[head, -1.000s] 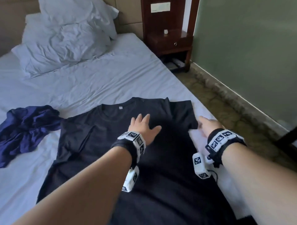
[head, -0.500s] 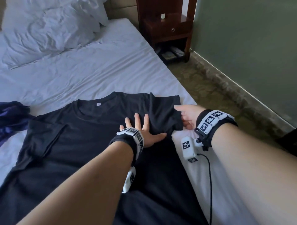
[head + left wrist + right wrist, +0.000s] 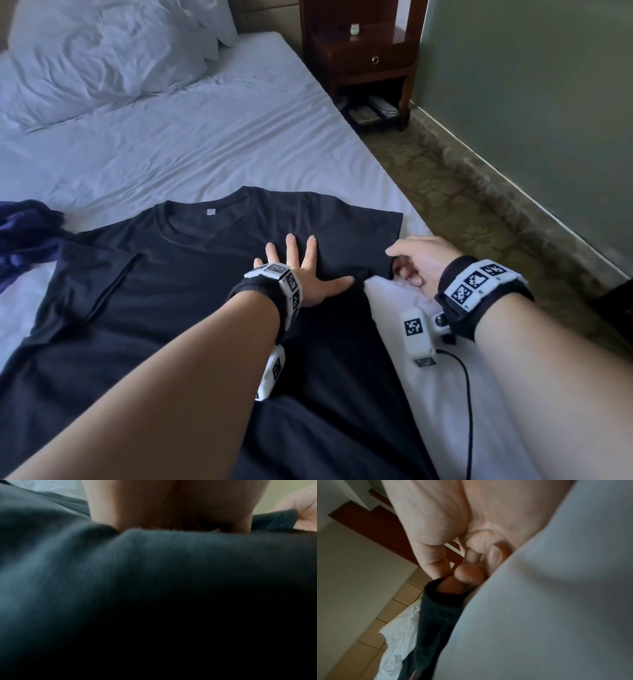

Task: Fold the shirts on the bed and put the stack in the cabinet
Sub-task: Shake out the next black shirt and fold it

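A black T-shirt [image 3: 178, 294] lies flat, collar away from me, on the white bed sheet [image 3: 191, 144]. My left hand [image 3: 301, 270] presses on its chest near the right armpit with fingers spread straight; the left wrist view shows only blurred dark shirt cloth [image 3: 154, 574] under the palm. My right hand [image 3: 411, 260] pinches the hem of the right sleeve [image 3: 370, 240] between thumb and fingers, at the bed's right edge. The right wrist view shows that sleeve hem [image 3: 436, 592] caught at the fingertips [image 3: 467, 574]. A crumpled dark blue shirt [image 3: 24, 236] lies at the far left.
Rumpled white pillows [image 3: 102, 58] lie at the head of the bed. A dark wooden nightstand [image 3: 363, 58] with a drawer stands beyond the bed's right corner. Patterned floor [image 3: 462, 205] and a green wall [image 3: 531, 120] run along the right side.
My right hand has gone from lying beside the sleeve to pinching its hem. The left hand stays pressed on the shirt. The view has shifted, so the blue shirt sits further left.
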`<control>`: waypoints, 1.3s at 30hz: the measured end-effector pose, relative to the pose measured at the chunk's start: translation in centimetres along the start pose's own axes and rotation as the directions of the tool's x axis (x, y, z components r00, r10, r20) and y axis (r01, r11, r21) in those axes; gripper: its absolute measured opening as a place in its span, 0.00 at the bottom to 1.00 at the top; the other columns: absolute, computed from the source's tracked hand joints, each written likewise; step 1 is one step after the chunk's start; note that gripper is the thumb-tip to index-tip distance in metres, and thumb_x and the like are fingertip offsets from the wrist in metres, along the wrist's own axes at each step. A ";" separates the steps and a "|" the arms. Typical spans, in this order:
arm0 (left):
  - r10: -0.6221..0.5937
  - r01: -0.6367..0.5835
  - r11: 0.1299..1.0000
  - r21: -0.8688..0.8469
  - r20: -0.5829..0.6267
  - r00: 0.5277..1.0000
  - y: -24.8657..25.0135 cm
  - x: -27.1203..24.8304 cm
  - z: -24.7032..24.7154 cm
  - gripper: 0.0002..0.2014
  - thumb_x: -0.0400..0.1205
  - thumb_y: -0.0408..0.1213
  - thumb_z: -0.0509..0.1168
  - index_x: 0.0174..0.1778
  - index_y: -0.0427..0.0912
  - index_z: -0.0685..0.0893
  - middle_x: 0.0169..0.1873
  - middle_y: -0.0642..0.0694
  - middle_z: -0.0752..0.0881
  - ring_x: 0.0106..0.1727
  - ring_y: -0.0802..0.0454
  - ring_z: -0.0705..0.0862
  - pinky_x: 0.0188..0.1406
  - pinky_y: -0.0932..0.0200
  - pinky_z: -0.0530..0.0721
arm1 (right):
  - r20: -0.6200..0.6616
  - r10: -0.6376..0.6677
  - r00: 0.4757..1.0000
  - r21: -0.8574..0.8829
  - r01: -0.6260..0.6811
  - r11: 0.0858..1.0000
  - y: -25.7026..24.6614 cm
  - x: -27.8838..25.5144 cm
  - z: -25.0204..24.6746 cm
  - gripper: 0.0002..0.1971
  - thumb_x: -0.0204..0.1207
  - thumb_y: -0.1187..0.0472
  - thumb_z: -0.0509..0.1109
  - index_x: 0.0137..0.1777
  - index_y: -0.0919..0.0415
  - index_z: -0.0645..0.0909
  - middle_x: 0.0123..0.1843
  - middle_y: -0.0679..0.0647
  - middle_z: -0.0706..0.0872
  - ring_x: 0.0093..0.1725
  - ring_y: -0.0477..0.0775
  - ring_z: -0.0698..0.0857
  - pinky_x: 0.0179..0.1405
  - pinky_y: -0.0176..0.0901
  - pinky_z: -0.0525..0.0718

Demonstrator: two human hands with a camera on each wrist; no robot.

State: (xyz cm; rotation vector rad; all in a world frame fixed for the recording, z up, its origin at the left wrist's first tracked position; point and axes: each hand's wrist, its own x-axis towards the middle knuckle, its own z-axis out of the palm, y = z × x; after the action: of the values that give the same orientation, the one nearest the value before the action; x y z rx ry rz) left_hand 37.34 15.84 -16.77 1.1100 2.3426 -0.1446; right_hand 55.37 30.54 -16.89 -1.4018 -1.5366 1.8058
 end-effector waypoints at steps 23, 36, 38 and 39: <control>-0.082 -0.003 0.973 -0.231 -0.357 0.931 -13.3 -6.3 -6.3 0.39 0.84 0.64 0.62 0.88 0.51 0.62 0.87 0.48 0.64 0.88 0.42 0.58 0.85 0.45 0.60 | 0.215 -0.402 0.890 -0.728 0.421 0.541 -9.6 -6.7 14.7 0.25 0.87 0.50 0.57 0.83 0.52 0.68 0.77 0.56 0.80 0.69 0.64 0.82 0.63 0.49 0.80; -0.398 0.370 0.906 -0.204 -0.112 0.911 -25.6 -8.2 -1.6 0.55 0.69 0.88 0.38 0.89 0.63 0.36 0.90 0.52 0.35 0.90 0.40 0.36 0.87 0.36 0.39 | 0.265 0.001 0.964 -0.963 0.264 0.061 -1.2 -5.2 18.8 0.38 0.82 0.32 0.48 0.89 0.38 0.38 0.91 0.46 0.35 0.89 0.59 0.35 0.87 0.56 0.42; -0.395 0.370 0.907 -0.201 -0.105 0.912 -25.7 -8.1 -1.6 0.55 0.69 0.88 0.38 0.89 0.62 0.37 0.90 0.51 0.36 0.90 0.39 0.36 0.87 0.36 0.39 | 0.253 0.038 0.967 -0.967 0.252 0.043 -1.3 -5.0 18.9 0.39 0.82 0.30 0.47 0.89 0.39 0.37 0.91 0.47 0.35 0.89 0.60 0.35 0.87 0.56 0.41; -0.394 0.368 0.908 -0.201 -0.104 0.913 -25.7 -8.1 -1.6 0.55 0.69 0.88 0.38 0.89 0.62 0.37 0.90 0.51 0.36 0.90 0.39 0.35 0.87 0.36 0.39 | 0.249 0.048 0.967 -0.968 0.247 0.038 -1.2 -4.9 19.0 0.39 0.82 0.30 0.47 0.89 0.38 0.37 0.91 0.47 0.34 0.89 0.60 0.35 0.87 0.56 0.41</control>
State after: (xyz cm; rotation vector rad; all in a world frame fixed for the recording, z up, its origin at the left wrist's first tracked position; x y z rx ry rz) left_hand 21.71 -6.08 -14.55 0.5813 2.6205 0.0044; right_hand 40.91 17.31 -15.51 -1.4037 -3.2715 0.4441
